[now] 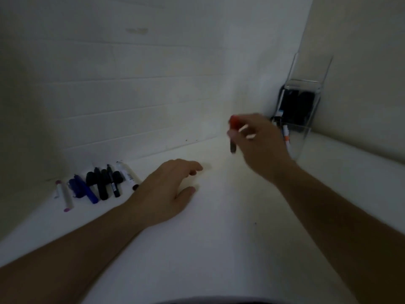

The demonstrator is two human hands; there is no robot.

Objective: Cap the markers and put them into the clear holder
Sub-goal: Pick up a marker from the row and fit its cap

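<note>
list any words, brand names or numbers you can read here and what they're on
None can be read.
White marker in the row on the table: dark print on its barrel, too blurred.
Thin black marker: a pale label patch, too small.
Red-capped marker held in the right hand: motion-blurred, no text visible.

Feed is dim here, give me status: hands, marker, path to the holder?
Right hand grips red-capped marker, mid-air beside clear holder. Left hand open on table. Path open.
</note>
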